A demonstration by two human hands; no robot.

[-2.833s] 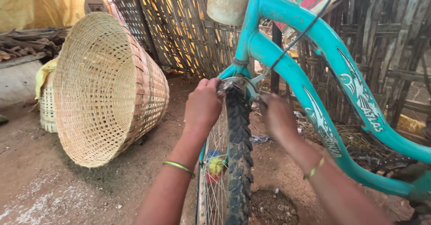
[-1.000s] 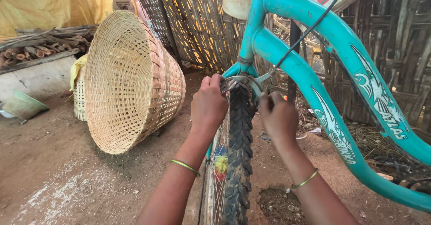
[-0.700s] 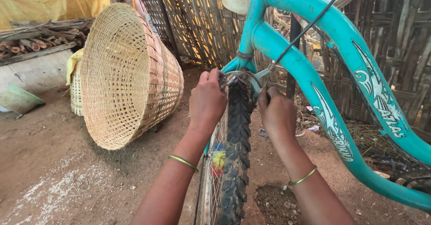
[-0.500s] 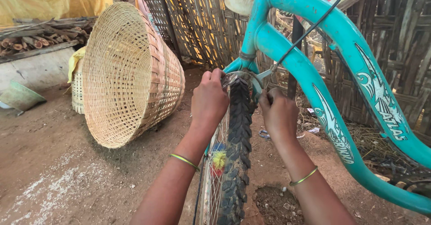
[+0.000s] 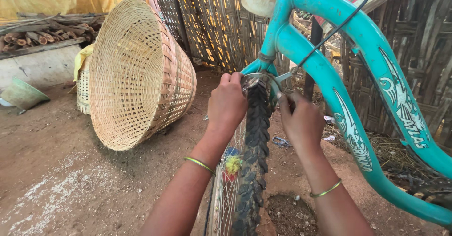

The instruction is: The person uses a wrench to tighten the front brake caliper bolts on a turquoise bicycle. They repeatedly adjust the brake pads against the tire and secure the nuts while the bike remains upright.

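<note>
The left hand (image 5: 227, 103) and right hand (image 5: 301, 123) sit on either side of the tyre (image 5: 254, 156), fingers curled narrow around the brake (image 5: 263, 81) at its top, just under the teal frame (image 5: 329, 71); whether they grip it, I cannot tell. A big basket (image 5: 141, 71) lies on its side left of the tyre, with a cable (image 5: 339, 26) running up from the brake.

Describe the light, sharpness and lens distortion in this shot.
Head view: soft shaded daylight, faint shadow under the big woven cane basket; sunlight glows through the slatted bamboo wall; hands and black knobbly bicycle tyre sharp; teal bicycle frame bows with wide-angle distortion.
</note>
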